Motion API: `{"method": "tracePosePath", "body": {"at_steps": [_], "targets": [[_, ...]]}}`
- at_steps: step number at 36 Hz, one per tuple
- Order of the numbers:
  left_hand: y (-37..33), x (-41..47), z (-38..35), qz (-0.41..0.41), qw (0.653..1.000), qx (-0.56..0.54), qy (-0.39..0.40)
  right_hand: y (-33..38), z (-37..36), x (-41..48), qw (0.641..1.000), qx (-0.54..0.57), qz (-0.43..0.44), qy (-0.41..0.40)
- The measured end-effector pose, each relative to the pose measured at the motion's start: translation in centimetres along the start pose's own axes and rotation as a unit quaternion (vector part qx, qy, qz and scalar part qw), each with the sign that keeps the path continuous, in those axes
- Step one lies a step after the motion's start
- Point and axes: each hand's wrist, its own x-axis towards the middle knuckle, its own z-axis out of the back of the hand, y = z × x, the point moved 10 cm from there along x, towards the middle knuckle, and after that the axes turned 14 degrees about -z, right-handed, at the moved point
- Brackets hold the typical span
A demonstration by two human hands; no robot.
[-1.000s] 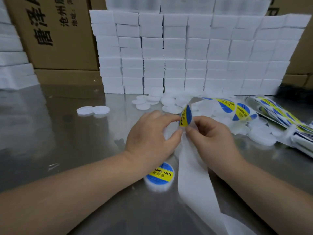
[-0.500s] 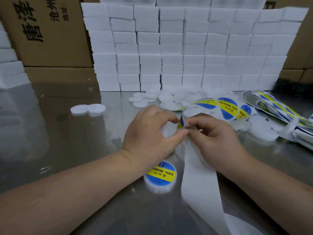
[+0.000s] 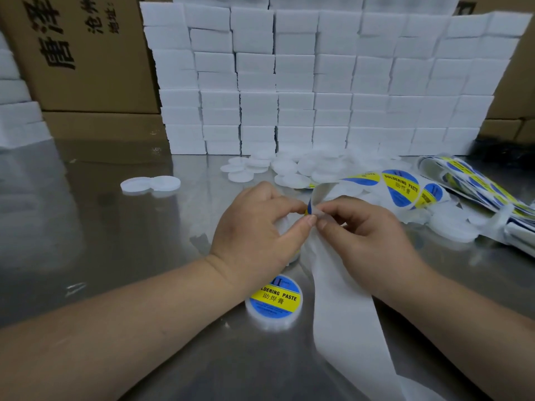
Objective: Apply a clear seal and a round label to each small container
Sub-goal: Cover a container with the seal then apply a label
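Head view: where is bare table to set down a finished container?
Bare table lies left of the left hand, between the two white lids and the labelled container. Crowded right of the backing strip: label rolls.

Blue-yellow round label (image 3: 309, 207) edge-on against white backing strip (image 3: 341, 299); labelled container (image 3: 273, 305) upright just below.

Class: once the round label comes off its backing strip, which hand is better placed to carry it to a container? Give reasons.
Probably the left hand: it already pinches the round label, while the right hand is busy gripping the backing strip.
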Motion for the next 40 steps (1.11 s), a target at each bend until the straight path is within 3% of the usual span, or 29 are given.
{"method": "tracePosePath", "body": {"at_steps": [8,14,18,22,25,31,35,40], "targets": [[1.9,-0.3,-0.2,0.049,0.998,-0.031,-0.015,-0.8,0.1,0.2,1.000,-0.018,-0.020,-0.013],[7.6,-1.4,0.2,0.237,0.965,-0.087,-0.076,-1.9,0.9,0.7,0.998,0.015,-0.044,-0.039],[9.2,-2.0,0.7,0.292,0.945,-0.092,-0.112,-1.5,2.1,0.5,0.994,-0.031,-0.035,-0.099],[7.7,-1.5,0.6,0.240,0.963,-0.081,-0.094,-0.9,3.6,0.2,0.983,-0.076,-0.032,-0.161],[5.9,-0.9,0.5,0.176,0.978,-0.077,-0.077,0.7,3.9,-0.3,0.972,-0.143,0.018,-0.188],[6.1,-0.8,0.8,0.172,0.978,-0.068,-0.095,2.2,2.3,-0.6,0.962,-0.210,0.079,-0.155],[5.9,-0.7,0.7,0.156,0.981,-0.063,-0.093,0.8,2.5,-0.2,0.972,-0.191,0.016,-0.137],[4.9,-0.4,0.7,0.115,0.989,-0.030,-0.086,-1.0,2.4,0.4,0.989,-0.091,-0.080,-0.090]]}}
